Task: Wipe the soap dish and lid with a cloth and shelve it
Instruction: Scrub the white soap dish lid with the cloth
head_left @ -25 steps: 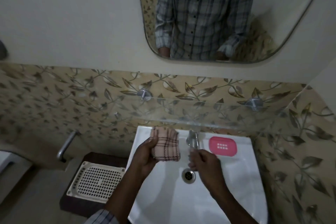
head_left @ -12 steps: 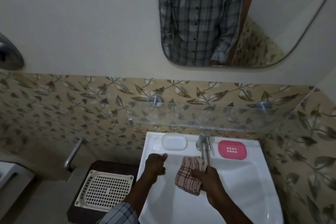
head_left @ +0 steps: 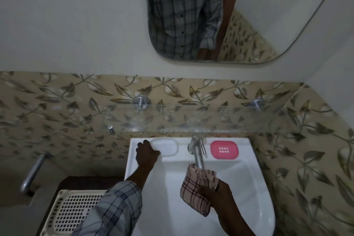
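A white soap dish lid lies on the back left ledge of the white sink. My left hand rests on the lid's left end, fingers curled over its edge. A pink soap dish with small drain holes sits on the back right ledge, right of the tap. My right hand hangs over the basin and grips a folded pink checked cloth. A clear glass shelf runs along the wall above the sink on two metal pegs.
A chrome tap stands between lid and dish, its spout just behind the cloth. A cream perforated tray lies on a dark stand left of the sink. A metal handle juts from the left wall. A mirror hangs above.
The cloth passed from my left hand to my right hand. My left hand then moved up and back onto the white lid. The camera tilted down and closer.
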The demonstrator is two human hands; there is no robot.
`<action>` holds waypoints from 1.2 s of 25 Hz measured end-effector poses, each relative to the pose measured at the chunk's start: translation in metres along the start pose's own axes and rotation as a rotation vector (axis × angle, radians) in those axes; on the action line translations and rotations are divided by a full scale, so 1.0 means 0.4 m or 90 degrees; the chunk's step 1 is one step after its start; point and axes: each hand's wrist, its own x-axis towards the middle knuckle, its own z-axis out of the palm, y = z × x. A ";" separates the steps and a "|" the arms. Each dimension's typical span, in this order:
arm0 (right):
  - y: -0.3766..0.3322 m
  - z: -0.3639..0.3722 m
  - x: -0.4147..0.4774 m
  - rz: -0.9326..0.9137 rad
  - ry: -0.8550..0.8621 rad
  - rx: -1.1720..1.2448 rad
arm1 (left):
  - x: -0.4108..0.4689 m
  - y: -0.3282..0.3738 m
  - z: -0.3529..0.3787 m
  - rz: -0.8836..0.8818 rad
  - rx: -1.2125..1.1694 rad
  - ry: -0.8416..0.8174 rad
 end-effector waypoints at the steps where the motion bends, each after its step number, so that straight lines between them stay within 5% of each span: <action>1: 0.006 -0.008 -0.003 0.008 0.007 0.011 | 0.000 -0.004 0.002 -0.013 -0.036 0.003; 6: 0.022 -0.031 -0.010 0.068 0.044 0.079 | -0.017 -0.037 -0.032 -0.099 -0.367 -0.041; 11: 0.009 -0.046 -0.003 0.098 0.080 0.146 | -0.098 -0.071 -0.070 -0.150 -0.506 -0.101; 14: -0.015 -0.041 0.013 0.096 0.085 0.173 | -0.166 -0.059 -0.079 -0.057 -0.406 -0.092; 19: -0.041 -0.027 0.050 0.092 0.086 0.196 | -0.275 -0.027 -0.059 0.256 -0.123 0.095; 30: -0.041 -0.066 0.065 0.076 0.065 0.205 | -0.346 -0.009 -0.077 0.539 0.139 0.259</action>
